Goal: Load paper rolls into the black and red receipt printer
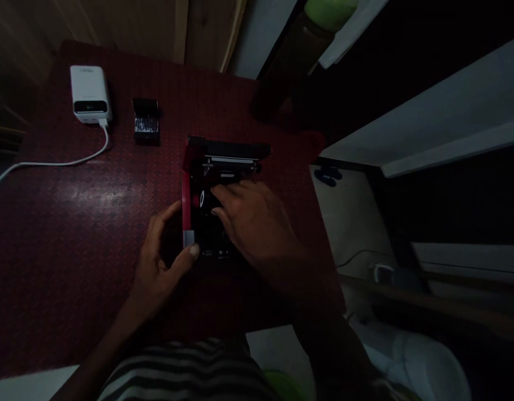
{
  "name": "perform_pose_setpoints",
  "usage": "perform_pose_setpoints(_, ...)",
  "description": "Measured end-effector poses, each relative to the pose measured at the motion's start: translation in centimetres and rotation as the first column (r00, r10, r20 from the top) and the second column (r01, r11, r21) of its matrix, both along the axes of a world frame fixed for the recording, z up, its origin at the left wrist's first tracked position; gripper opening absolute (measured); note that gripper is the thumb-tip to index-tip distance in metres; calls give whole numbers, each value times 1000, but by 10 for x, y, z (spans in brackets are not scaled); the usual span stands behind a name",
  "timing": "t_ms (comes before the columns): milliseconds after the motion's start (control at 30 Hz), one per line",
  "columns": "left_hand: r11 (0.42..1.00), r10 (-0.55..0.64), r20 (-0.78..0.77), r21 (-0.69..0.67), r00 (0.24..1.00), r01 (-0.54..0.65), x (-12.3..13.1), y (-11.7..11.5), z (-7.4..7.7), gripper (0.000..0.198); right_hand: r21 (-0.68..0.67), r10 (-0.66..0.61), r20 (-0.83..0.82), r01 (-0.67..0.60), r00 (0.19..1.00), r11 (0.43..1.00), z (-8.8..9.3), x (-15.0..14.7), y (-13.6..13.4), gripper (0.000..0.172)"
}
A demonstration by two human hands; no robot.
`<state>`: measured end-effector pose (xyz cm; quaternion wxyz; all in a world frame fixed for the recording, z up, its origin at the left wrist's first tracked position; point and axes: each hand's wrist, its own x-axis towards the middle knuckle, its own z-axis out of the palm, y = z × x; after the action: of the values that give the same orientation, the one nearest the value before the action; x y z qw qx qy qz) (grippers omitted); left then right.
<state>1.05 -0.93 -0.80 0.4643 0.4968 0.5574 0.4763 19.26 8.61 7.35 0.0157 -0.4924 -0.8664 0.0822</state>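
A red-and-black boxy machine, much like a small label printer [187,195], lies on the table with its lid [235,149] raised at the far side. My left hand [162,253] steadies its left side, thumb on the grey front corner and fingers along the red wall. My right hand [250,214] reaches down into the dark opening. Its thumb and forefinger close on the right of a black round part with a white ring [202,199]. What the fingertips grip is hidden in shadow.
A white power bank [89,92] with a plugged-in white cable [60,164] sits far left on the red patterned table [81,234]. Beside it lies a small black piece with a printed label [146,122]. A green-capped bottle [298,50] stands at the back right.
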Motion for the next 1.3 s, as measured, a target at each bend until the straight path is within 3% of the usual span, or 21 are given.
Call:
perform_pose_setpoints(167,1000,1,12,-30,1000,-1,1,-1,1,67,-140,-66,130,84,989,987,-1,-17,18,28)
perform_pose_setpoints(333,999,-6,11,-38,1000,6,0,-1,2,68,-153,-44,76,55,996,987,-10,-16,22,25)
perform_pose_setpoints(500,1000,-8,-2,-21,1000,8,-1,1,4,65,-238,-39,-181,-5,983,971,-17,3,19,33)
perform_pose_setpoints(633,999,9,35,-44,999,-7,-2,0,6,66,-213,64,-456,-179,887,961,-3,29,6,50)
perform_pose_setpoints(767,995,52,123,-95,991,-40,-6,7,11,61,-210,75,-543,-221,837,952,7,44,-15,37)
perform_pose_setpoints(900,989,120,17,85,993,-121,-12,42,25,60,-94,75,-603,-164,794,982,-2,45,-28,23)
perform_pose_setpoints(1000,968,80,0,239,997,-78,-11,77,42,61,40,104,-597,-100,795,994,-12,43,-36,25)
perform_pose_setpoints(1067,960,76,-23,272,997,-67,-7,92,51,49,159,116,-547,-32,829,987,-18,41,-44,26)
perform_pose_setpoints(1167,954,128,-7,274,992,-121,1,94,58,35,333,105,-422,47,900,942,-25,39,-58,30)
perform_pose_setpoints(1300,968,165,7,192,986,-163,8,68,48,16,429,58,-327,94,943,899,-31,39,-75,34)
